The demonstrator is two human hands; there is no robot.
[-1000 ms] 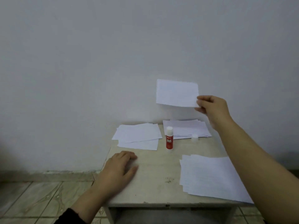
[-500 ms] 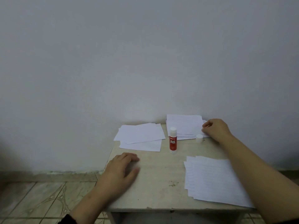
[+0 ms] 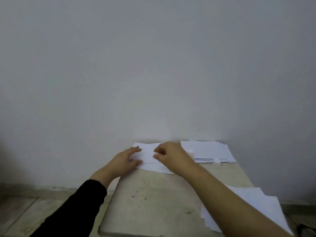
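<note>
On scuffed table [image 3: 153, 199] | left hand [image 3: 127, 159] flat on thin white sheets [image 3: 148, 151] | right hand [image 3: 172, 156] curled above them, grip unclear

Paper stack [image 3: 212, 151] right of loose sheets [image 3: 147, 153]

Plain grey-white wall [image 3: 153, 65] is filling most of the view, rising right behind the left hand [image 3: 126, 159] and right hand [image 3: 171, 156]. Pale, stained counter [image 3: 153, 202] is sitting under both hands, butting against the wall. Tiled floor [image 3: 17, 216] is showing left of the left hand, with a rough skirting strip [image 3: 42, 189] running along the wall base. Light is looking dim and even.
</note>
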